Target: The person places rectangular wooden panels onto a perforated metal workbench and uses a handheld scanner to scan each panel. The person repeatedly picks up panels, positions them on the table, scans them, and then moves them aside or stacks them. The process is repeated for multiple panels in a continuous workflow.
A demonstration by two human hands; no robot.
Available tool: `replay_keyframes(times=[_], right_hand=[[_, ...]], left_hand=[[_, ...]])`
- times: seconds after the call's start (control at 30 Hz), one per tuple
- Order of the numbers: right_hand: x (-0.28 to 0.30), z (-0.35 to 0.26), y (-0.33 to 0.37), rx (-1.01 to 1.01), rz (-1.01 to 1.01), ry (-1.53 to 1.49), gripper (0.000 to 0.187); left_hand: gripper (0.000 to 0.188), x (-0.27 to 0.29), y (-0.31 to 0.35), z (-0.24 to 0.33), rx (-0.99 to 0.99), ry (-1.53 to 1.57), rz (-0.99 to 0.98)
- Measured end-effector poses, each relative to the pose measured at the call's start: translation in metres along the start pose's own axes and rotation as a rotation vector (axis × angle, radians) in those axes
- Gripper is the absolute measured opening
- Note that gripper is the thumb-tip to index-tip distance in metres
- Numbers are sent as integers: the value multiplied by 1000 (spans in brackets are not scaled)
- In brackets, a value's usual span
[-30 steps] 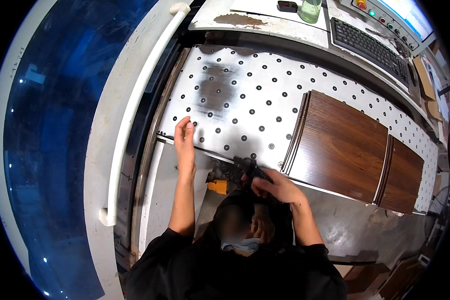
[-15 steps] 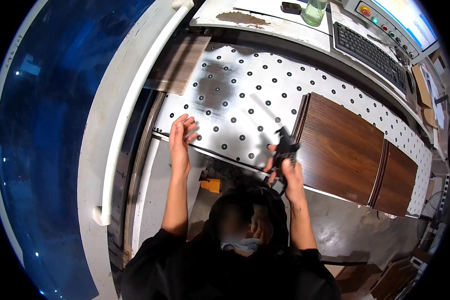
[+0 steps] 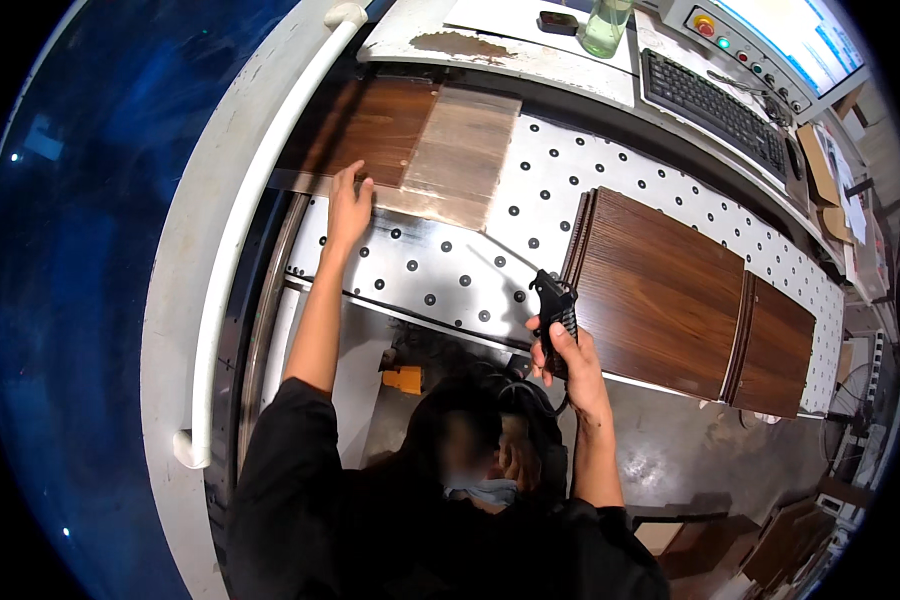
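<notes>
A black air blow gun (image 3: 555,305) with a long thin nozzle is gripped in my right hand (image 3: 575,365). Its nozzle points up and left, the tip beside the near right corner of a wood panel (image 3: 375,125). That panel sticks out over the white table at the far left, dark brown on its left part and pale, dusty-looking toward its right end. Over the panel's near edge lies my left hand (image 3: 348,210), fingers apart and holding nothing; whether the fingertips press on the wood I cannot tell.
On the right of the studded white table (image 3: 450,270) rest stacked dark wood panels (image 3: 660,295) and a smaller stack (image 3: 775,350). Beyond are a keyboard (image 3: 715,110), a green bottle (image 3: 604,28) and a control panel (image 3: 740,50). A white rail (image 3: 260,210) runs along the left.
The wood panel has come farther out to the right across the table, showing its dark part. My left hand has moved up to its near edge. The blow gun has steadied, nozzle toward the panel.
</notes>
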State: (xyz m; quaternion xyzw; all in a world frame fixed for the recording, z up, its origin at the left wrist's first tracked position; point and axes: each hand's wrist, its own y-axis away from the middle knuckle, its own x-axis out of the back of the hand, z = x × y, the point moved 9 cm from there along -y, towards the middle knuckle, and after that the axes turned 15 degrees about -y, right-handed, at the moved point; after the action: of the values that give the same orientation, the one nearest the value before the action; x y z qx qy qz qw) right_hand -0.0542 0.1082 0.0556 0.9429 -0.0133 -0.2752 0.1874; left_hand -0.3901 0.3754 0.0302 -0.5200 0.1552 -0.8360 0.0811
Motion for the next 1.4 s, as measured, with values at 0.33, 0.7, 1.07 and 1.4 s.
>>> replay_keyframes(times=[0.33, 0.7, 1.07, 1.4], right_hand=[[-23, 1, 43, -177, -302, 34, 49], [-10, 3, 1, -27, 194, 665, 47], [-14, -14, -54, 217, 371, 842, 50], [-122, 42, -33, 75, -514, 1073, 85]], left_hand=[[60, -103, -76, -11, -52, -311, -190], [59, -99, 33, 59, -66, -460, 44], [69, -41, 185, 137, -46, 133, -261], [55, 7, 216, 95, 323, 905, -319]])
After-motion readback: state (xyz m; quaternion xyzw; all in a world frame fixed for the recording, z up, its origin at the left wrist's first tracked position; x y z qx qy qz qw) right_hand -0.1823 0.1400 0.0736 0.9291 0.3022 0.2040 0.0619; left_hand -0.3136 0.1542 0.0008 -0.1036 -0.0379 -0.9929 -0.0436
